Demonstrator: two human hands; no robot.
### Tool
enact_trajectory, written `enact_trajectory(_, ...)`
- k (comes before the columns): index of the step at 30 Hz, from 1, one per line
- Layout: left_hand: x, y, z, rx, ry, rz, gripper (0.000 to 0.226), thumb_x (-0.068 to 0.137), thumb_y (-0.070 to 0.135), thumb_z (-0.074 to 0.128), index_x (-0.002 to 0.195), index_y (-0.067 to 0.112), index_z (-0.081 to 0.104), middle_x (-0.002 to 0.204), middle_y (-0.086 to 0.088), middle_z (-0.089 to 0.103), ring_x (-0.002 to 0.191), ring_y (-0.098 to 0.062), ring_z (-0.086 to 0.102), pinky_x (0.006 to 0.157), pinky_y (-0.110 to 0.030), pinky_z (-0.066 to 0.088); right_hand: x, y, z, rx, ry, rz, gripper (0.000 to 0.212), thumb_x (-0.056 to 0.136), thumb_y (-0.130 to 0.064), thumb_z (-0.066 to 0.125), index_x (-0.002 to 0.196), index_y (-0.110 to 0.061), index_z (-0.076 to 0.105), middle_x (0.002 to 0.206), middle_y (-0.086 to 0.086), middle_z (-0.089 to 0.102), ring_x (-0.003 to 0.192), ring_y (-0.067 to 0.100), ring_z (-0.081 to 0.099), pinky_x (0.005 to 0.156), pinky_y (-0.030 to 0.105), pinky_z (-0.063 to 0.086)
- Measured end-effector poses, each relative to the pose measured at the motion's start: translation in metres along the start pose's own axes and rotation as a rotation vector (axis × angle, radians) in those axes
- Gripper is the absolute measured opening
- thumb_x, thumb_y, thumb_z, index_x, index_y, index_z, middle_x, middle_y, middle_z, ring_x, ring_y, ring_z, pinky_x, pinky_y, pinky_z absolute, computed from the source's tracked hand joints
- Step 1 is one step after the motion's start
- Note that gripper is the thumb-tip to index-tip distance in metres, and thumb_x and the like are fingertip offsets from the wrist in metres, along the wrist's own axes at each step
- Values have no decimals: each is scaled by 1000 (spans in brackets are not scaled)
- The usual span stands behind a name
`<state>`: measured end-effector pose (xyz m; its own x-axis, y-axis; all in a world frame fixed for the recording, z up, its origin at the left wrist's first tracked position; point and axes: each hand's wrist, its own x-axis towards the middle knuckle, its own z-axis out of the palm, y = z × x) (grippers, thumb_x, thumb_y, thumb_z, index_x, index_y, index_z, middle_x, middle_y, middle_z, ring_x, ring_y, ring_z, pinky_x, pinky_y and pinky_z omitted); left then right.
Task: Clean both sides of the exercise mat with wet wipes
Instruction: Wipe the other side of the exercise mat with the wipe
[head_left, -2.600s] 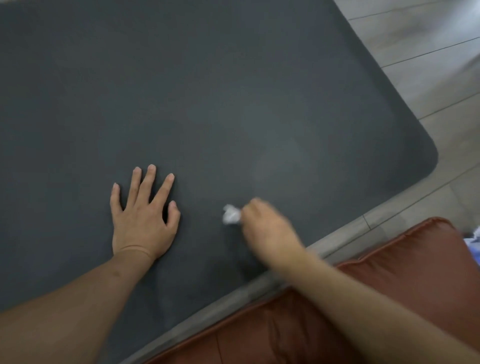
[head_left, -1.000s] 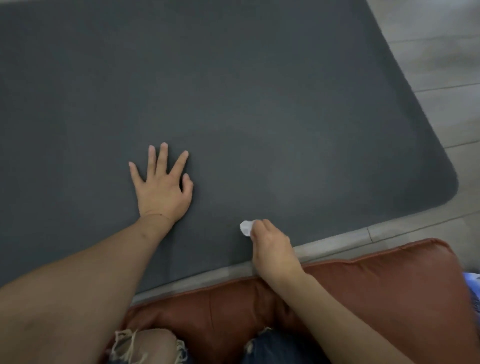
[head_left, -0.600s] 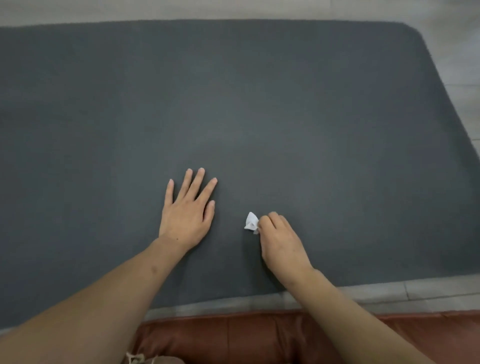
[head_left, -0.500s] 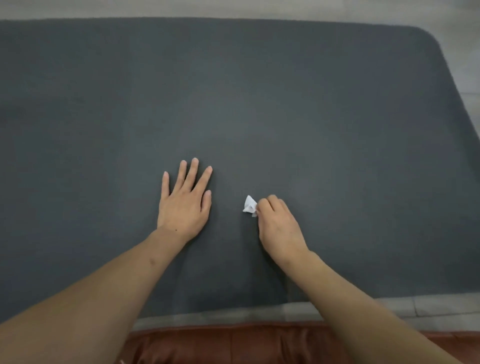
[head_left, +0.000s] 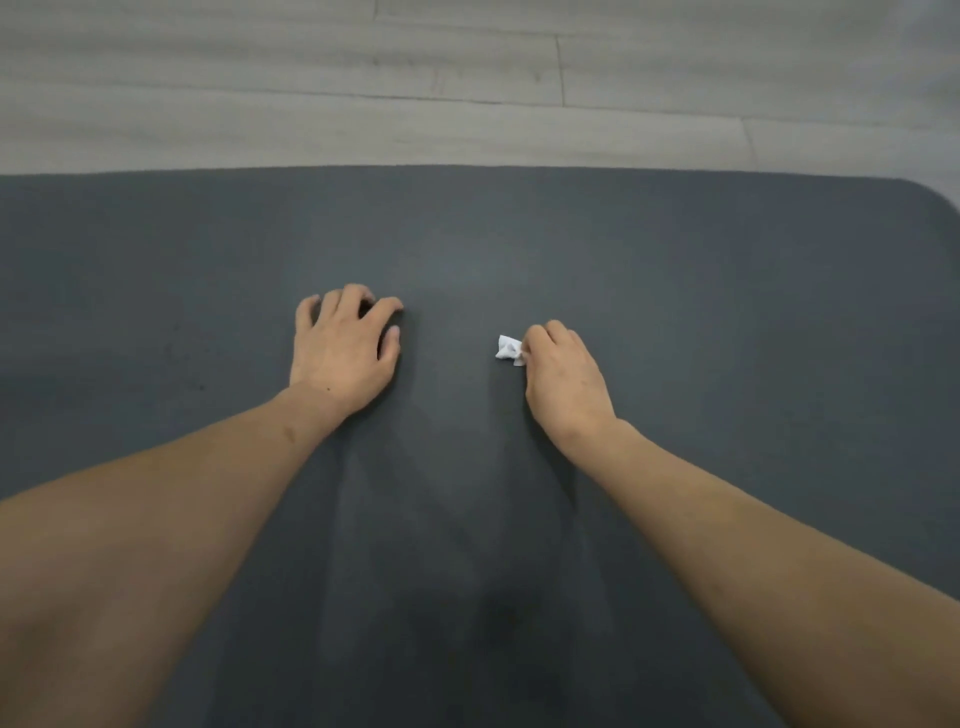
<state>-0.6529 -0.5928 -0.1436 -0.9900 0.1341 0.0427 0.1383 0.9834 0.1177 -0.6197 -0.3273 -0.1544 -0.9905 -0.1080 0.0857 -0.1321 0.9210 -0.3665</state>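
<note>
A dark grey exercise mat (head_left: 675, 291) lies flat on the floor and fills most of the view. My right hand (head_left: 566, 379) is on the mat a little right of centre and pinches a small crumpled white wet wipe (head_left: 509, 351), which sticks out to the left of its fingers. My left hand (head_left: 345, 348) rests on the mat left of centre with its fingers bent and the fingertips pressing down. It holds nothing. Faint damp streaks show on the mat between my forearms.
Light grey wooden floor (head_left: 467, 83) runs beyond the mat's far edge. The mat's rounded far right corner (head_left: 935, 195) is in sight at the right border.
The view has tilted forward: the red cushion and near floor strip have left the frame and the far floor shows. Both hands have moved further onto the mat. My left fingers have gone from flat to bent.
</note>
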Motion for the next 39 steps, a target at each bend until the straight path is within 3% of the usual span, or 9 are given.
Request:
enact_trajectory(2, 35, -12, -3, -32, 29, -57, 35, 101, 38, 45, 131, 28, 60, 126, -6, 53, 122, -30, 50, 110, -49, 32, 29, 1, 2, -5, 12, 0, 21, 88, 3, 53, 87, -16, 43, 90, -6, 35, 82, 18, 34, 63, 37, 39)
enact_trajectory(4, 58, -21, 1, -58, 23, -140, 39, 101, 40, 43, 137, 30, 55, 141, -7, 49, 138, -29, 41, 117, -51, 26, 57, 3, 5, -14, 34, 4, 27, 86, 6, 52, 85, -17, 39, 89, -7, 33, 81, 18, 33, 62, 36, 38)
enact_trajectory(7, 71, -28, 14, -64, -46, -198, 53, 105, 48, 30, 157, 40, 32, 171, -1, 19, 160, -22, 4, 126, -56, -2, 94, 7, 12, -17, 79, 2, 29, 85, 7, 52, 84, -18, 39, 88, -6, 34, 80, 18, 33, 62, 35, 37)
enact_trajectory(12, 77, -32, 20, -29, -122, -189, 61, 104, 51, 20, 164, 40, 16, 174, 4, 0, 160, -18, -11, 126, -59, -5, 175, 9, 24, -1, 119, 18, 18, 85, 8, 51, 88, -10, 50, 93, 5, 47, 79, 20, 34, 67, 32, 32)
enact_trajectory(18, 82, -37, 23, 5, -133, -170, 64, 100, 50, 22, 163, 38, 22, 174, 2, 5, 160, -22, -6, 125, -62, 0, 223, -13, 45, 146, 291, 295, 11, 94, 1, 52, 94, -9, 56, 96, 7, 53, 82, 22, 46, 68, 33, 40)
enact_trajectory(22, 87, -41, 25, 27, -126, -135, 64, 100, 48, 28, 162, 34, 30, 174, -2, 10, 161, -26, 0, 124, -66, 5, 225, -10, 45, 181, 379, 260, 8, 99, -8, 53, 96, -7, 60, 93, 8, 55, 79, 26, 52, 69, 33, 43)
enact_trajectory(39, 93, -39, 17, 3, -202, -128, 66, 97, 45, 35, 161, 28, 32, 172, -10, 15, 160, -33, 0, 121, -71, 5, 234, -14, 45, 59, 386, 267, 8, 98, -7, 55, 95, -3, 62, 87, 9, 55, 74, 26, 51, 67, 34, 46)
